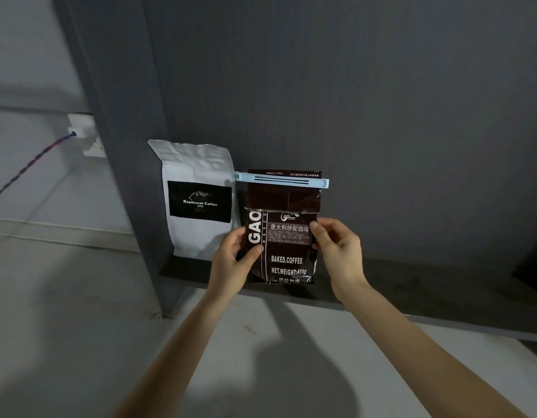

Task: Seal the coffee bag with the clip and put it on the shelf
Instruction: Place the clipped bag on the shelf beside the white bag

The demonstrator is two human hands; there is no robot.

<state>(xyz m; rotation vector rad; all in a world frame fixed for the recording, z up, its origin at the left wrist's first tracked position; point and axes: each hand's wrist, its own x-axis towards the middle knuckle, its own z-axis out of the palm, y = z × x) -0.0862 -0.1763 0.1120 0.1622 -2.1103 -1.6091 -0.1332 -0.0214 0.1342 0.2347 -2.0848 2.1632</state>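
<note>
A dark brown coffee bag (286, 254) with white lettering stands upright on the dark grey shelf (411, 285), leaning against the back panel. A light blue clip (281, 180) is clamped across its folded top. My left hand (231, 260) grips the bag's left edge, thumb on the front. My right hand (339, 251) touches the bag's right edge with thumb and fingertips.
A white coffee bag (197, 197) with a black label stands just left of the brown one, touching the clip's end. The shelf's dark side panel (122, 146) rises at left. A wall socket (86, 134) with a plugged cable sits further left. Pale floor lies below.
</note>
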